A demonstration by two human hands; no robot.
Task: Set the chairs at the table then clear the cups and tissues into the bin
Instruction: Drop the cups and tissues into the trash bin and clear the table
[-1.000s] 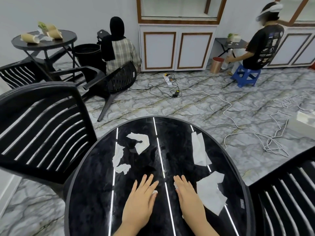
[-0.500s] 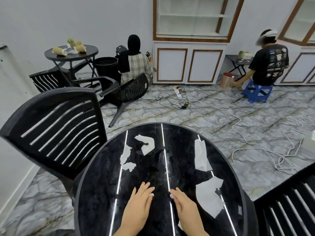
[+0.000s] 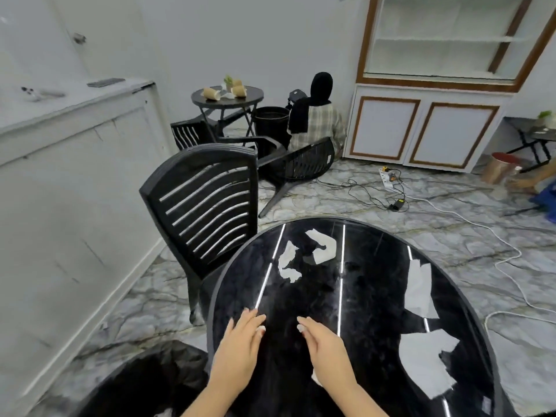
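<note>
We have one view only — a wide-angle camera on the person's head, looking forward and down. It sits close over the round black table (image 3: 376,296), whose near edge fills the lower frame, and reaches across the marble floor (image 3: 451,236) to the far cabinets (image 3: 421,130) — with no second view to overlap.

Even, soft indoor light; ceiling strips glare white on glossy table (image 3: 373,299); wide-angle bending at edges; slight overall blur

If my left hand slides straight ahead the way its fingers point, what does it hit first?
Probably the torn tissue piece, up and slightly right of the left hand on the black table. Bare tabletop lies between; the exact line is uncertain.
</note>
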